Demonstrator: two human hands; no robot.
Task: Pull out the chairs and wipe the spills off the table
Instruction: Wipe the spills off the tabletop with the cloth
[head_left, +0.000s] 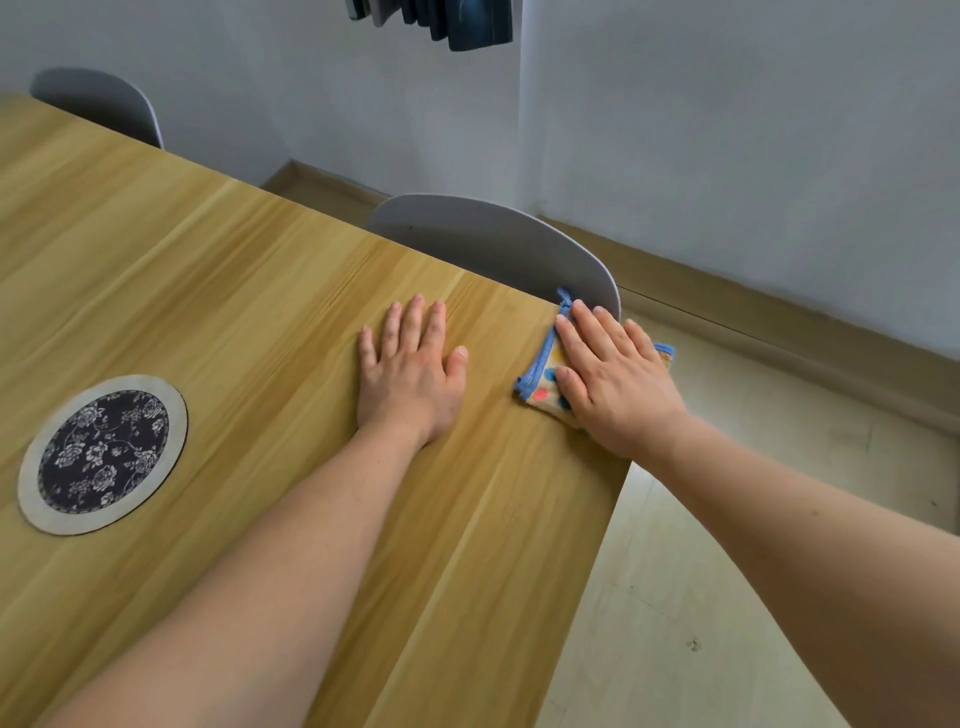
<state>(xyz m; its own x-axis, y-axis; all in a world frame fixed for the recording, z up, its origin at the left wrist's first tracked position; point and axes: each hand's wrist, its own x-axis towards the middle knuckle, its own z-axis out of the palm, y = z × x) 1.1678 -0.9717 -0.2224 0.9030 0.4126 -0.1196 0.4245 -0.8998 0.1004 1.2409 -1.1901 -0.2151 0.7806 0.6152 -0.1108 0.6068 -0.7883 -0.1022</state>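
- Wooden table (208, 270) occupies most of the view, backed by a grey wall.
- Left hand (410, 369): flat on bare wood, fingers straight, slightly spread.
- Right hand (613, 374): straight fingers pressing a blue-edged spotted cloth (543, 371) at the table corner.
- Grey chair (493, 244) stands just beyond the right fingertips; round floral coaster (104, 452) lies well left.

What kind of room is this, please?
Probably a dining area in a home: a long wooden table near a plain wall, grey chairs tucked against its far side, and a round floral placemat on top.
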